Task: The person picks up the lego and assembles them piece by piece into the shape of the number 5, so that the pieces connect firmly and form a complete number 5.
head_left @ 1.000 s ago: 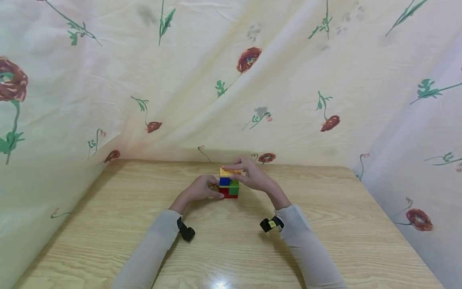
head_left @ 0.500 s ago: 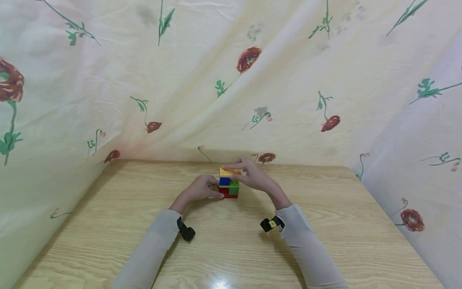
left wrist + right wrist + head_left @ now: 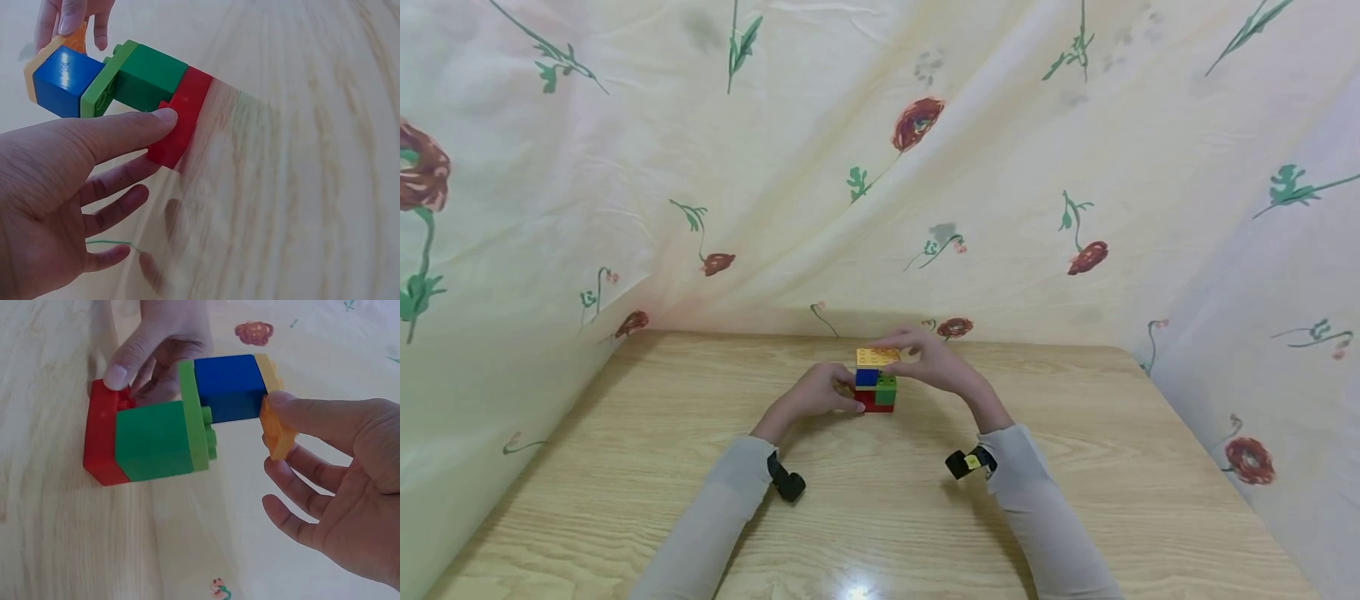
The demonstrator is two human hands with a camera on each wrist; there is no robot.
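Observation:
A small block stack [image 3: 876, 382] stands on the wooden table [image 3: 880, 500]. It has a red base [image 3: 184, 115], green bricks [image 3: 156, 440], a blue brick [image 3: 228, 384] and an orange-yellow plate [image 3: 877, 357] on top. My left hand [image 3: 838, 395] holds the red base at its left side, thumb [image 3: 125, 134] pressed on its front and fingers behind. My right hand [image 3: 904, 352] pinches the right edge of the orange-yellow plate [image 3: 275, 425], thumb on one face and fingers curled on the other.
A cream cloth with red flowers [image 3: 917, 121] hangs behind the table and along both sides, close to the stack. Black wrist straps [image 3: 786, 482] sit on both sleeves. The table's near half shows bare wood with a light glare [image 3: 857, 592].
My right hand has risen slightly and its fingers have drawn back to the plate's right edge, so more of the plate's top shows. The left hand and the stack have stayed put.

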